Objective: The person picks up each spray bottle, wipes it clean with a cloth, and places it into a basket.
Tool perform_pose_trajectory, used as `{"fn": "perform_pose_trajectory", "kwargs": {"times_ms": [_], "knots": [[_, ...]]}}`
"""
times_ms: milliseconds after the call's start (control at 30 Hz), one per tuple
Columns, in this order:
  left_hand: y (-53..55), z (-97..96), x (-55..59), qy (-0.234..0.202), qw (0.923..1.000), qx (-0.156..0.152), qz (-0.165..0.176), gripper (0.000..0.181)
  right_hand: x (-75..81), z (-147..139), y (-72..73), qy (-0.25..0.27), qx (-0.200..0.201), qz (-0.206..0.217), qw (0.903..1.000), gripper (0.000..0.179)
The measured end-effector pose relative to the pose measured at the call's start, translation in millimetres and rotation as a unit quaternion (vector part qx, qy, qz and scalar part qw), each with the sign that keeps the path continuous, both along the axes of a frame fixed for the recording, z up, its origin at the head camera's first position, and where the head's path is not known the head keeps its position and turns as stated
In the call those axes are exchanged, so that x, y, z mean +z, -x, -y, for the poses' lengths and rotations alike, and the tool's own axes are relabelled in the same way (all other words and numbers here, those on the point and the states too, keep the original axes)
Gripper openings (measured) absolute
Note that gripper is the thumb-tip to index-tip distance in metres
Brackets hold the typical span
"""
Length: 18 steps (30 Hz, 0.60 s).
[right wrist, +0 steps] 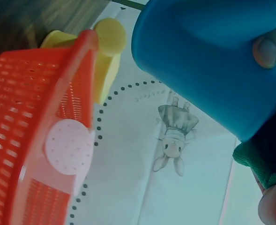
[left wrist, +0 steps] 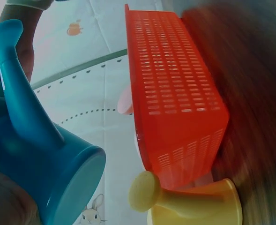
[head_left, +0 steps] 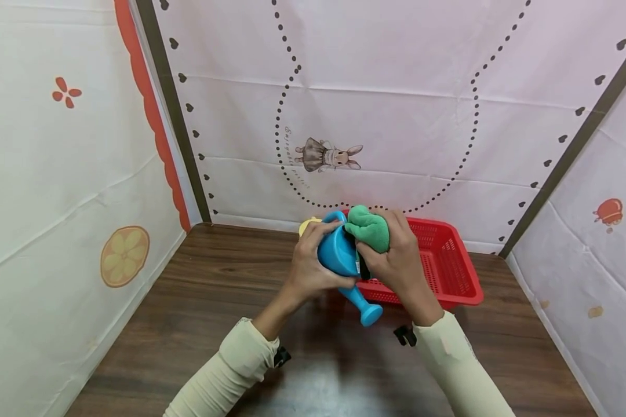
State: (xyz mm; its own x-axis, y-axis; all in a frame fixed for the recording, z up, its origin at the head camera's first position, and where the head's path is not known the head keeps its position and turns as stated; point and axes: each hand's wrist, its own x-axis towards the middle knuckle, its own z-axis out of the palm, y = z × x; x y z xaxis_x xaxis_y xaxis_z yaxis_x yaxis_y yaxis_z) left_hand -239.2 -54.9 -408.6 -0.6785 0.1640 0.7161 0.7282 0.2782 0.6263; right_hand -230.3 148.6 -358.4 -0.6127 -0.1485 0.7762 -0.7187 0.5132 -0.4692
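Observation:
My left hand (head_left: 309, 267) grips a blue toy watering can (head_left: 335, 253) around its body, thumb underneath and fingers over the top in the head view. The can lies tilted, its spout (head_left: 356, 298) pointing toward me and its round base showing in the left wrist view. A bunched green cloth (head_left: 371, 229) is pinched in my right hand (head_left: 400, 259), held right at the can's open end. Part of the cloth and the fingers behind the can are hidden.
Behind the hands a red perforated basket (head_left: 469, 281) stands on the dark wooden table (head_left: 229, 272). Inside it shows a pale pink sprinkler head (right wrist: 68, 146). A yellow watering can (left wrist: 203, 205) stands beside the basket. Printed cloth walls (head_left: 386, 116) enclose the table.

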Motion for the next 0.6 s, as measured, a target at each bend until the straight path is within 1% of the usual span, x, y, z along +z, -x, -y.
{"fn": "perform_pose_trajectory", "kwargs": {"times_ms": [133, 367, 500, 600], "knots": [[0.0, -0.9, -1.6, 0.002, 1.0000, -0.001, -0.002, 0.099, -5.0, -2, -5.5, -0.003, -0.005, -0.008, 1.0000, 0.057], [1.2, -2.4, -0.7, 0.002, 0.9999, 0.010, -0.012, 0.100, -6.2, -5, -16.8, -0.018, -0.012, -0.036, 0.9991, 0.056], [1.8, -2.3, 0.0, -0.002, 0.9997, 0.025, -0.004, 0.101, -8.7, -6, -23.1, -0.029, -0.011, -0.050, 0.9982, 0.060], [3.9, 0.4, 1.2, -0.006, 0.9995, 0.030, 0.004, 0.106, -9.7, -10, -26.7, -0.025, -0.008, -0.060, 0.9978, 0.062]]}}
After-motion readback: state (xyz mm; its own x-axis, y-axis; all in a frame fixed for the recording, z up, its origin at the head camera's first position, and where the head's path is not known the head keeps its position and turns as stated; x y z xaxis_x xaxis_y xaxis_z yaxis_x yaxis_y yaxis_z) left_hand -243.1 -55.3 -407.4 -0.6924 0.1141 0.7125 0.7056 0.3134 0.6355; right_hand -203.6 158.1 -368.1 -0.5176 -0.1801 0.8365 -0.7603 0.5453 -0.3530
